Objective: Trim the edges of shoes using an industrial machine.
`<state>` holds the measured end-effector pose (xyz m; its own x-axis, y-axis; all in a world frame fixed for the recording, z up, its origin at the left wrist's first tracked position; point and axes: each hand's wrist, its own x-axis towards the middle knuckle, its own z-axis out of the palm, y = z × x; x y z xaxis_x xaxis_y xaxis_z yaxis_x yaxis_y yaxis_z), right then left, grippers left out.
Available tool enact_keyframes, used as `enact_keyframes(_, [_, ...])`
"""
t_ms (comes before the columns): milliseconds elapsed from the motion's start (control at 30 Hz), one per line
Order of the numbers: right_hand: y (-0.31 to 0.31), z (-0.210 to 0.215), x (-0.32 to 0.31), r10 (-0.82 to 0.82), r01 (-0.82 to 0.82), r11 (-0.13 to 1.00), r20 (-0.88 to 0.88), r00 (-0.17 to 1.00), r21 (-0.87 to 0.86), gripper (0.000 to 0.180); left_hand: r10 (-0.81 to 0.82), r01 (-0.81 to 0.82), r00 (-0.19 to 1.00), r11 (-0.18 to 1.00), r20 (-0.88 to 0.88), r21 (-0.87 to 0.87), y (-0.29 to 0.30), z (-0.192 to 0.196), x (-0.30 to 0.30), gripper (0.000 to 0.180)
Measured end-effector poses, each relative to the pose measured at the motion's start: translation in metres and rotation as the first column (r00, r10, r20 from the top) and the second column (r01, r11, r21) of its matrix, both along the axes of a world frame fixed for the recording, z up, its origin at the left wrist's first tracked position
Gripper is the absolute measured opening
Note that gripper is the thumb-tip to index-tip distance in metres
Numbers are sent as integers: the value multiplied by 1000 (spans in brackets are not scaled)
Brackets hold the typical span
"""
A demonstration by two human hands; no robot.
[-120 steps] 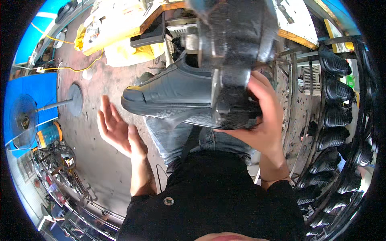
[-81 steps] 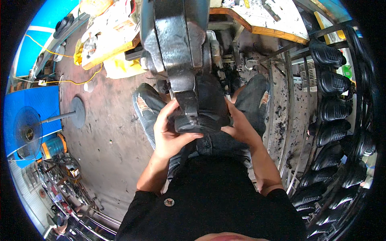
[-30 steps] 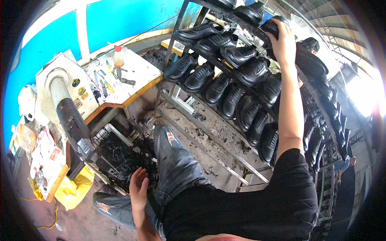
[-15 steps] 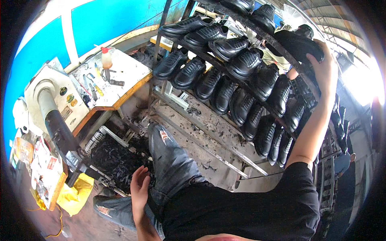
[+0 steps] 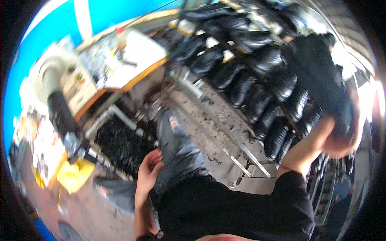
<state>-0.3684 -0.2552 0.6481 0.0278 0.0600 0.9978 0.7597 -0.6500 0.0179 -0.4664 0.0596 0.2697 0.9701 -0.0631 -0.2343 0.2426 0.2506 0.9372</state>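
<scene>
Shoe rack (image 5: 257,156) behind | right hand (image 5: 341,140) grips black shoe (image 5: 317,80) — above it | left hand (image 5: 149,170) loose, empty

Metal shoe rack (image 5: 245,154) loaded with black shoes, beside a cluttered workbench (image 5: 132,60).

Rows of black shoes (image 5: 241,86) are seen lined up side by side on the slanted tiers of the rack, toes pointing outward; the lowest tier is bare metal strewn with dark scraps. On the pale top of the orange-edged workbench, a bottle with a red cap (image 5: 120,36) and small tools are scattered, too blurred to be told apart. Dark debris (image 5: 120,144) is heaped on the floor under the bench.
</scene>
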Motion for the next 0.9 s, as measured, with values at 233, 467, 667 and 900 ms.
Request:
enact_keyframes(233, [90,-190,42,577,-347,813,-723,380,467,82,212,-108,973,766,90,-634,4,-2,-9,96])
enact_keyframes(467, [84,-360,81,740,-63,441,-402,-540,895,93,593,-537,804,752,37,-383,43,32,-39,104])
enact_keyframes(667, [82,-380,97,741,-89,449,-427,-518,889,87,547,-522,810,837,213,-162,42,65,-27,92])
enact_keyframes(900, [93,-319,112,658,-420,608,-724,-208,674,78,669,-644,736,739,101,-198,45,42,-44,88])
